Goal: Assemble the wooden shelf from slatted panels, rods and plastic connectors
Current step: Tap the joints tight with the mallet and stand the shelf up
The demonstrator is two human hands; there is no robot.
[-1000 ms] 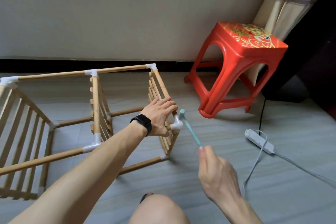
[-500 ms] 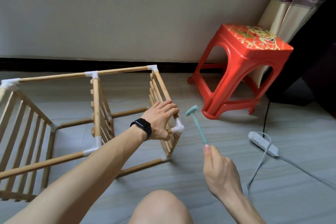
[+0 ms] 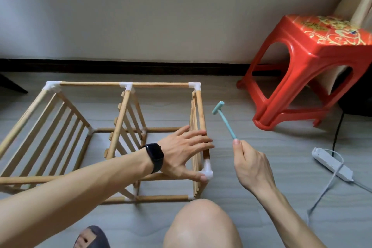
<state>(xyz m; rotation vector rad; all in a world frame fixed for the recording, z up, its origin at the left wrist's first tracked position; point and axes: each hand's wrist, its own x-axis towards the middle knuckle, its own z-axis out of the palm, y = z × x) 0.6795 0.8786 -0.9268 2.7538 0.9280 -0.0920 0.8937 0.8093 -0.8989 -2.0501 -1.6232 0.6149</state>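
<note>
A: Status of wooden shelf [image 3: 157, 84]?

B: Lying on its side on the floor [image 3: 291, 167], left of middle, back rail near the wall edge. Three slatted panels in, rods and white connectors joined wherever visible.

A: Hands?

B: Left hand [image 3: 181, 155] flat, fingers straight and spread across the end slatted panel [image 3: 194, 115], thumb touching the near corner connector [image 3: 207, 169]. Bracing, not gripping. Right hand [image 3: 249, 163] pinched on the handle end of a small teal plastic hammer [image 3: 226, 124]. Head raised, clear of the frame, just beside the end panel.

A: Step?

B: Probably tapping that corner connector home.

A: Handling?

B: Looks light and springy: thin rods, push-fit joints. Likely to skid on the smooth floor or rack under a hit. Best braced close to the struck joint, on rod or connector, never on the thin slats. Light, square taps only, since the plastic could crack. Thumb right in the strike zone, worth shifting.

A: Clutter?

B: Red plastic stool [image 3: 302, 50] and power strip [image 3: 332, 164] toward the floor's right edge, well apart from the frame.
</note>
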